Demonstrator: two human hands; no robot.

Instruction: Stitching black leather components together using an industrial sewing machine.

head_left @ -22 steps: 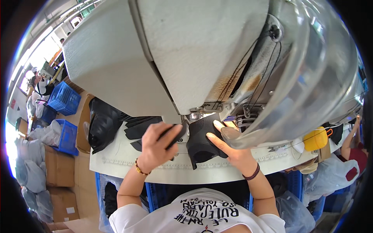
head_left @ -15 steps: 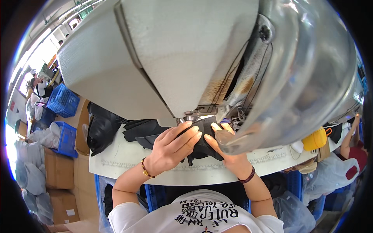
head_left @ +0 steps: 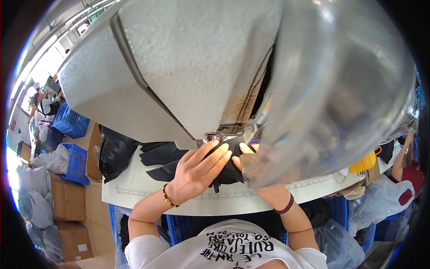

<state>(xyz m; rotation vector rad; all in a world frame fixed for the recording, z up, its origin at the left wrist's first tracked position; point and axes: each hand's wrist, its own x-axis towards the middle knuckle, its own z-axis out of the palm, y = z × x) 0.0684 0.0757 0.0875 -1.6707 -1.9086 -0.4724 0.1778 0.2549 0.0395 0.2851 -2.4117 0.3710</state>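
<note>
A black fabric piece (head_left: 226,172) lies under the needle area of a large pale sewing machine (head_left: 179,58). My left hand (head_left: 197,168) rests on it from the left, fingers stretched out and lying flat, tips close to the presser foot (head_left: 224,132). My right hand (head_left: 268,193) touches the cloth's right side, with thumb and forefinger apart. A clear, blurred plastic guard (head_left: 331,98) covers part of this hand. Dark thread (head_left: 251,92) runs down the machine head. More black cut pieces (head_left: 163,154) lie left of my left hand.
A black plastic bag (head_left: 114,154) sits at the table's left end. A ruler strip (head_left: 148,190) follows the white table's front edge. An orange-yellow object (head_left: 363,162) stands right. Blue crates (head_left: 74,163) and cardboard boxes (head_left: 68,197) line the left floor. Another person (head_left: 410,175) is at far right.
The machine head and guard sit further left in view, and the guard covers more of my right hand. The black cloth has shifted slightly left. Both hands stay on it.
</note>
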